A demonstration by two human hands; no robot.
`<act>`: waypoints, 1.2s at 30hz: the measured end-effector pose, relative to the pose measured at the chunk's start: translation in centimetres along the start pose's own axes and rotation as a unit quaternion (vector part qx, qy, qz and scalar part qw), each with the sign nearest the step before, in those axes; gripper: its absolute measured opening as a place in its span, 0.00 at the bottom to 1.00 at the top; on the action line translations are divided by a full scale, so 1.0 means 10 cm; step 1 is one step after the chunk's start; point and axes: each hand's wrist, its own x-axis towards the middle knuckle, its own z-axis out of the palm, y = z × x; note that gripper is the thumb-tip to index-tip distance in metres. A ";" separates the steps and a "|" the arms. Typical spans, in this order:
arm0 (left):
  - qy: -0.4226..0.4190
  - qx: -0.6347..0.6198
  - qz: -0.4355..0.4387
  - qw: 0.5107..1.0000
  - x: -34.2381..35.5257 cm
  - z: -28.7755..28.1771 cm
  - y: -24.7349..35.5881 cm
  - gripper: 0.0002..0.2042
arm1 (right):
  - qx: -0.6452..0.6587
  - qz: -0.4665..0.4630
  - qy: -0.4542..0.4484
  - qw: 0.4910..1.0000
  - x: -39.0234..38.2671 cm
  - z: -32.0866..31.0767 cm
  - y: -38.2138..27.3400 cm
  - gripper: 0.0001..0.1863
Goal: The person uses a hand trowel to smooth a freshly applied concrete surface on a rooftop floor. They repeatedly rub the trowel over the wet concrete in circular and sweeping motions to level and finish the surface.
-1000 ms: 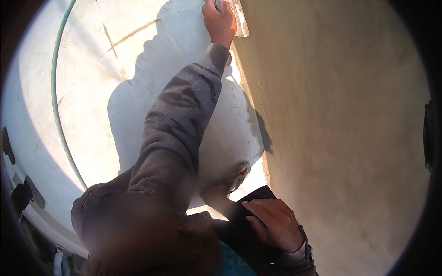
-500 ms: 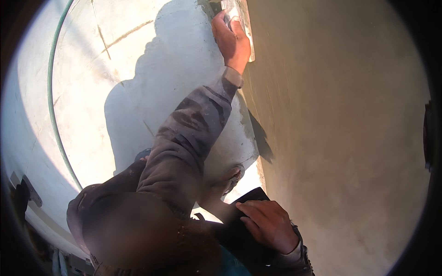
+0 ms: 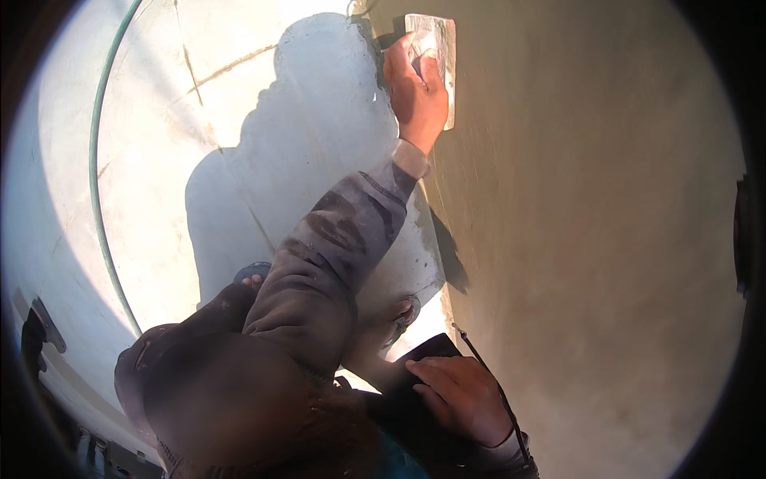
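My left hand point(image 3: 416, 92) grips a flat rectangular metal trowel point(image 3: 444, 88) against the smooth beige plastered surface point(image 3: 574, 191), at the top along its boundary with the pale floor point(image 3: 152, 160). My right hand point(image 3: 459, 395) lies at the lower right with its fingers loosely extended on black fabric or a black object point(image 3: 435, 348), which I cannot make out clearly; it grips nothing that I can see. My sandalled feet point(image 3: 403, 315) show beside and under my outstretched arm.
A green hose point(image 3: 97, 191) curves along the floor on the left. A dark metal fitting point(image 3: 49, 326) sits at the lower left edge. The beige surface fills the right half, and my shadow falls across the floor.
My left hand and the trowel have moved down and to the right, further onto the beige surface. My right hand has shifted slightly, staying on the black thing.
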 end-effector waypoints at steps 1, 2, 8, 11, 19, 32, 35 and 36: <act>0.003 0.006 -0.065 0.998 0.68 -0.01 -0.23 0.17 | 0.005 -0.014 0.012 1.000 -0.01 0.05 0.05 0.21; 0.004 -0.005 -0.053 0.999 0.88 -0.02 -0.40 0.17 | 0.015 -0.016 0.022 1.000 -0.06 0.10 0.08 0.21; -0.083 -0.043 -0.101 0.990 -1.27 -0.14 -0.15 0.21 | 0.060 -0.038 0.016 0.997 0.35 0.09 0.16 0.23; -0.085 -0.056 0.024 0.994 -1.12 -0.11 0.41 0.20 | -0.018 -0.016 -0.029 0.999 0.40 0.03 0.20 0.23; -0.024 -0.041 -0.135 0.990 0.23 -0.01 -0.37 0.17 | 0.032 -0.014 -0.033 0.999 0.50 0.01 0.18 0.25; -0.043 -0.094 -0.063 0.993 -0.23 0.02 -0.31 0.18 | 0.021 -0.032 -0.006 0.999 0.65 0.13 0.39 0.22; -0.068 -0.073 0.094 0.991 -0.52 0.10 0.59 0.18 | 0.006 -0.024 -0.020 0.999 0.61 0.03 0.44 0.22; -0.066 -0.092 0.106 0.988 -0.10 0.14 0.79 0.18 | 0.009 -0.023 -0.032 0.999 0.60 0.06 0.40 0.22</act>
